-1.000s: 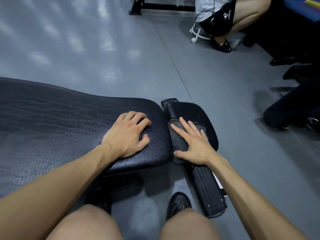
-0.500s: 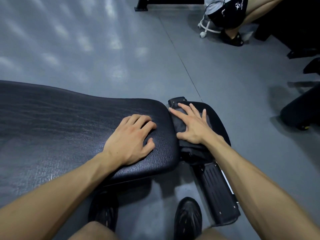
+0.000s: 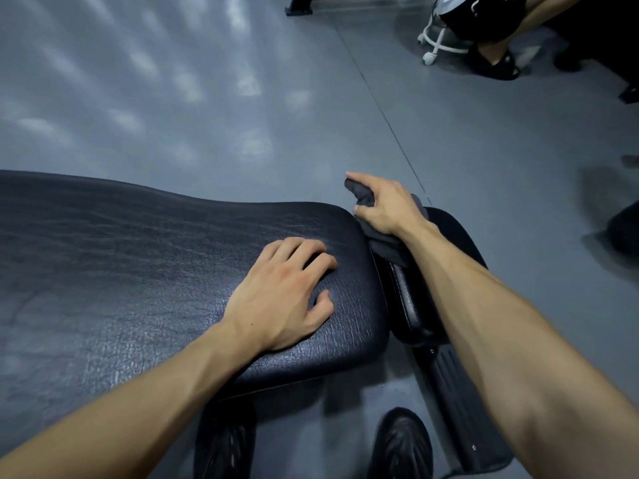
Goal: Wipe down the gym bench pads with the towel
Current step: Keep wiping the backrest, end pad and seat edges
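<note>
The long black bench pad (image 3: 138, 264) stretches from the left edge to the middle. My left hand (image 3: 283, 295) rests flat on its right end, fingers spread, holding nothing. To its right lies the smaller black seat pad (image 3: 411, 305). At that pad's far end my right hand (image 3: 383, 205) grips a dark grey towel (image 3: 387, 245). The cloth is bunched under the fingers, and part of it trails back along the seat pad under my wrist.
Grey floor surrounds the bench. A black ribbed foot plate (image 3: 453, 395) runs from under the seat pad toward me. My two dark shoes (image 3: 401, 444) stand below. A seated person's leg (image 3: 498, 60) and a white wheeled stool base (image 3: 435, 43) are at the top right.
My right hand slid the towel along the seat pad away from me, then closed from flat into a grip on it. The left hand stayed put on the long pad.
</note>
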A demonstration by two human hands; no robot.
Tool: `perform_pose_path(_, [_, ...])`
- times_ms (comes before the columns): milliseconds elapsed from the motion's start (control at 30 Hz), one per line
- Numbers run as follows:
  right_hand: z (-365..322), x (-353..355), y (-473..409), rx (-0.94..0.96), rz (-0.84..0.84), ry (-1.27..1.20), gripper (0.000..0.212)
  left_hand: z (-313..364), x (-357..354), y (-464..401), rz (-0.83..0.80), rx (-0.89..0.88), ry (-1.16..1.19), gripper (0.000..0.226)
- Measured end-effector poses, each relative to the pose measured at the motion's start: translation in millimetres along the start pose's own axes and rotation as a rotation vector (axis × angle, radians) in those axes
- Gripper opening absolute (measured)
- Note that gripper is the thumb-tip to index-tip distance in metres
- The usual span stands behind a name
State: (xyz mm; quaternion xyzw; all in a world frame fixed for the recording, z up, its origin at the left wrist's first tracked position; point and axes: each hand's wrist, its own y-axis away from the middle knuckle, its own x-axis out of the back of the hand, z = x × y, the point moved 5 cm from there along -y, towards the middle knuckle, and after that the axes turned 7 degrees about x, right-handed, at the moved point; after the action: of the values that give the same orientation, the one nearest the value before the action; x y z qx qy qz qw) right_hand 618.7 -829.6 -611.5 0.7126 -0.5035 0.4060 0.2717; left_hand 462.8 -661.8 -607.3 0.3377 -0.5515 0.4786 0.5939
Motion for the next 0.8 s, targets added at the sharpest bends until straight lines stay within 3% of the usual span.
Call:
perform_pose_path(300, [-7,-12,73,0.057,0.151,0.01,0.071,-1,4,2,-0.028,0.017,-0.023,0.039])
perform_pose_path(633, [-7,-35,200,0.096,0.114,0.094,0.086,8,22,4,-0.123,0.078,-0.014,0.039])
perform_pose_path(700, [-5,-36,200,0.086,0.102,0.106,0.084,8,27,15,-0.074,0.08,0.008,0.039])
perform_pose_path(767, [-1,-34,186,0.063,0.063,0.094,0.083,33,85,75,0.002,0.003,0.071,0.038])
perform_pose_path(800, [1,-33,177,0.061,0.035,0.09,0.083,38,85,86,0.092,-0.057,-0.023,0.038])
